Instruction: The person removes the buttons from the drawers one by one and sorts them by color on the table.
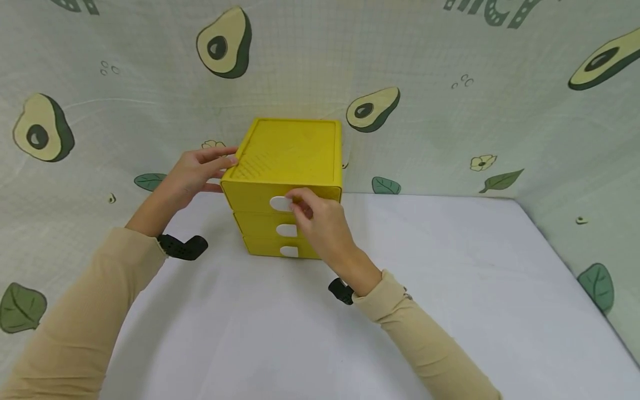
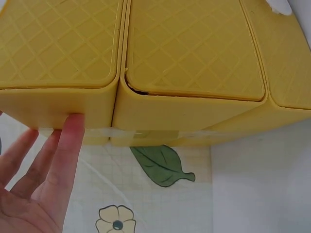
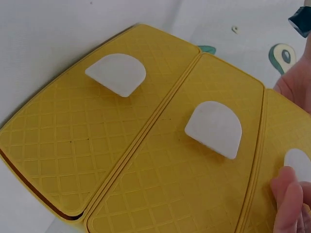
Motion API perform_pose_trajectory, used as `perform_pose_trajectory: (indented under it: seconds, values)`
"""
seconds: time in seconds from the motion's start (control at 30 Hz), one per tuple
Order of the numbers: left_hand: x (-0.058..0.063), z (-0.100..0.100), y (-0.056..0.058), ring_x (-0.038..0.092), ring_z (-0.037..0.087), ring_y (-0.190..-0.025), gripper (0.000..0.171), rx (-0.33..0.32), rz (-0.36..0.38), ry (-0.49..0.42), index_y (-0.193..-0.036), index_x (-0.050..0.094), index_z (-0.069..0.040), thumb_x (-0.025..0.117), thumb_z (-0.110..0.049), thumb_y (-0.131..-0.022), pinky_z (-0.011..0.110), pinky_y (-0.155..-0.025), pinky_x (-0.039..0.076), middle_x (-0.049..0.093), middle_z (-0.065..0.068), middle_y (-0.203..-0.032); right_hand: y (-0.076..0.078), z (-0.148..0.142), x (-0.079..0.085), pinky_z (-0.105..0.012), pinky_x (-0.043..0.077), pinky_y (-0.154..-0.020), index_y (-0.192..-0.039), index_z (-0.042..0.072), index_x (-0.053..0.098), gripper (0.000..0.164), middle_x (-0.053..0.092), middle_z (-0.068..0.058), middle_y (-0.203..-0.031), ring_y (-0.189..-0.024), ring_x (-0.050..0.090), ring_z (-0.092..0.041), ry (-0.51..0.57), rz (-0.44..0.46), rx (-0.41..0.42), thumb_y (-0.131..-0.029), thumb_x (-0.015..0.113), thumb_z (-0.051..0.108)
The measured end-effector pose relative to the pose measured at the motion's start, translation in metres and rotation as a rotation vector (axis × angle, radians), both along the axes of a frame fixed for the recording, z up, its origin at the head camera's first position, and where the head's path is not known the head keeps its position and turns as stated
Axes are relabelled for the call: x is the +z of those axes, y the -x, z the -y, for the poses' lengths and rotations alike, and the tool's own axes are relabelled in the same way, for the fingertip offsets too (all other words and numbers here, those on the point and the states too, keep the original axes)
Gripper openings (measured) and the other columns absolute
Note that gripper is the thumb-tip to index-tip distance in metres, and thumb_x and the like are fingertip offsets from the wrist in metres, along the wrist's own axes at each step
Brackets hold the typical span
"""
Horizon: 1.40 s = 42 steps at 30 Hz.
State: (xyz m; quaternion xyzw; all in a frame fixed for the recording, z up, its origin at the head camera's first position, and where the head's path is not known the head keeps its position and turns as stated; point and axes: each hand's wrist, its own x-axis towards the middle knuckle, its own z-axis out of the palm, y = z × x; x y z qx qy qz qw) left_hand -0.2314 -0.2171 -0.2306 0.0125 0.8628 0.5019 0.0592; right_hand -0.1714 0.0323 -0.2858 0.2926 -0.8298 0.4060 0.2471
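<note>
A yellow three-drawer box [image 1: 290,150] stands on the white table, its drawers flush with the front. My left hand [image 1: 187,175] is at the box's upper left side; in the left wrist view its straight fingertips [image 2: 74,124] press on the side wall. At the front, my right hand [image 1: 325,225] pinches the white handle [image 1: 279,204] of the top drawer between thumb and fingers. Below it are the middle handle [image 1: 286,230] and the bottom handle [image 1: 289,251], both untouched. The right hand covers part of the drawer fronts.
The white tabletop [image 1: 450,278] extends in front of the box and to its right. Behind it hangs a pale cloth [image 1: 300,66] printed with avocados and leaves. A black strap piece [image 1: 185,248] is on the left wrist and another [image 1: 341,291] on the right.
</note>
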Motion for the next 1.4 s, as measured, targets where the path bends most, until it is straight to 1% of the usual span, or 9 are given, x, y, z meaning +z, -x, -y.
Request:
perform_pose_trajectory:
  seconds: [0.3, 0.43, 0.67, 0.93, 1.13, 1.4]
  values:
    - [0.002, -0.003, 0.000, 0.050, 0.024, -0.112, 0.065, 0.003, 0.004, 0.031, -0.142, 0.039, -0.024, 0.054, -0.055, -0.086, 0.030, -0.082, 0.053, 0.038, 0.007, -0.143, -0.002, 0.000, -0.001, -0.016, 0.036, -0.045, -0.100, 0.005, 0.065, 0.013, 0.065, -0.005, -0.070, -0.051, 0.045, -0.010, -0.030, -0.029, -0.027, -0.087, 0.063, 0.007]
    - [0.002, -0.003, 0.000, 0.050, 0.024, -0.112, 0.066, 0.003, 0.007, 0.031, -0.142, 0.039, -0.024, 0.054, -0.055, -0.086, 0.033, -0.085, 0.053, 0.038, 0.007, -0.142, -0.004, 0.000, -0.001, -0.017, 0.033, -0.044, -0.099, 0.005, 0.066, 0.013, 0.065, -0.005, -0.069, -0.049, 0.042, -0.010, -0.037, -0.039, -0.032, -0.087, 0.063, 0.007]
    - [0.002, -0.002, -0.001, 0.049, 0.024, -0.115, 0.066, -0.022, 0.014, 0.033, -0.143, 0.037, -0.024, 0.053, -0.055, -0.087, 0.038, -0.091, 0.050, 0.038, 0.006, -0.141, -0.011, 0.000, -0.001, -0.015, 0.034, -0.044, -0.099, 0.005, 0.065, 0.012, 0.067, -0.005, -0.072, -0.048, 0.042, -0.009, -0.055, -0.046, -0.037, -0.086, 0.064, 0.007]
    - [0.004, -0.003, -0.001, 0.043, 0.030, -0.122, 0.067, -0.016, 0.028, 0.022, -0.144, 0.036, -0.023, 0.054, -0.054, -0.087, 0.050, -0.099, 0.042, 0.034, 0.008, -0.145, -0.020, -0.001, -0.001, -0.016, 0.032, -0.043, -0.099, 0.005, 0.065, 0.014, 0.063, -0.003, -0.067, -0.048, 0.041, -0.008, -0.055, -0.061, -0.018, -0.086, 0.065, 0.007]
    - [0.004, -0.003, -0.002, 0.042, 0.033, -0.123, 0.067, -0.017, 0.023, 0.026, -0.144, 0.036, -0.022, 0.054, -0.053, -0.087, 0.051, -0.099, 0.042, 0.029, 0.009, -0.148, -0.028, -0.002, -0.002, -0.016, 0.030, -0.042, -0.098, 0.006, 0.065, 0.013, 0.060, -0.002, -0.063, -0.047, 0.039, -0.007, -0.055, -0.071, -0.009, -0.085, 0.066, 0.007]
    - [0.007, -0.004, -0.003, 0.040, 0.033, -0.126, 0.066, -0.009, 0.044, 0.012, -0.144, 0.035, -0.024, 0.055, -0.051, -0.088, 0.051, -0.101, 0.041, 0.026, 0.008, -0.150, -0.031, -0.002, -0.002, -0.016, 0.030, -0.042, -0.098, 0.006, 0.065, 0.013, 0.060, -0.002, -0.063, -0.047, 0.039, -0.007, -0.040, -0.060, -0.001, -0.085, 0.065, 0.005]
